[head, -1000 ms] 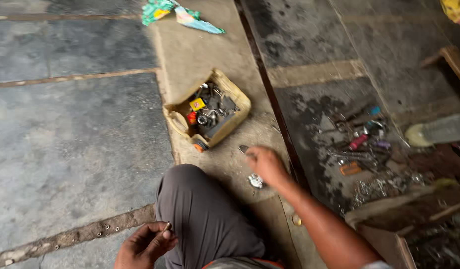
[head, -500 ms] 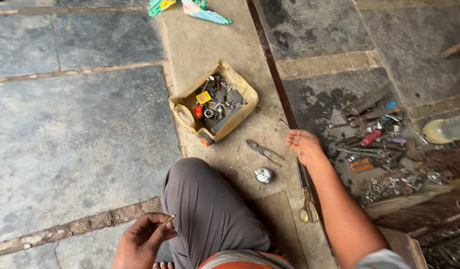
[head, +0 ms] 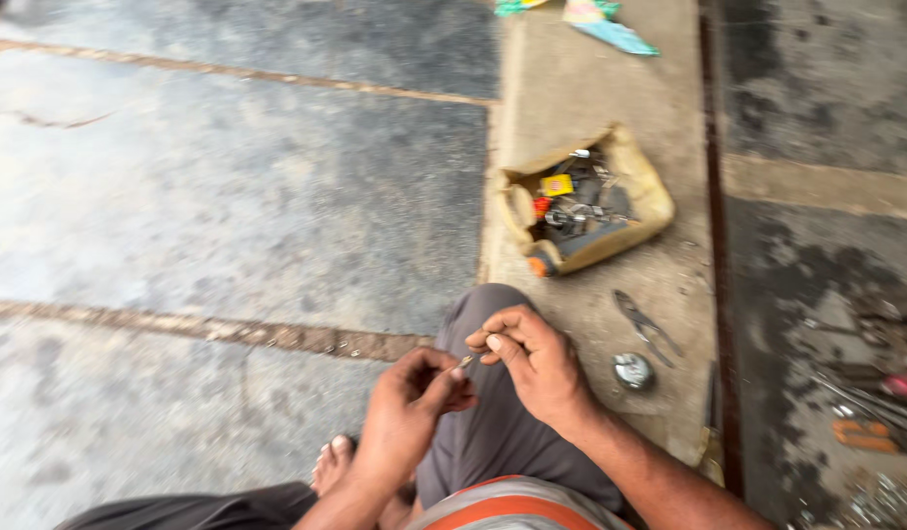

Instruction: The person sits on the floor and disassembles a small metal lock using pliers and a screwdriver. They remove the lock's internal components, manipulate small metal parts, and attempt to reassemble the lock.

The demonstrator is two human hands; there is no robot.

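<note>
Nearest the camera, both forearms are brought up from the lower edge and angled inward so the hands meet over the raised knee in grey-brown trousers [head: 493,432]. The left hand [head: 409,412] is held w/ wrist bent, knuckles up, thumb and forefinger pinched on a small thin metal piece [head: 463,363]; the remaining fingers are curled loosely under. The right hand [head: 532,363] is set just beside it, back of hand up, fingers clenched, thumb and forefinger tips pressed together close to the same small piece; whether it is actually touched by the right hand can't be told, pic too blurred. A bare foot [head: 331,461] is seen below the left wrist, on the grey stone floor [head: 228,216]. Just right of the right hand, on the tan concrete strip [head: 571,88], a small round shiny metal part [head: 633,371] is laid, and a bit further a pair of grey metal pliers [head: 645,324]. Beyond those, an open tan cardboard box [head: 650,201] is placed, filled w/ misc. metal bits plus a yellow and a red item. At far right, scattered tools [head: 866,402] are spread on dark ground. Farthest off, at the top edge, teal paper scraps [head: 611,29] are lying.
</note>
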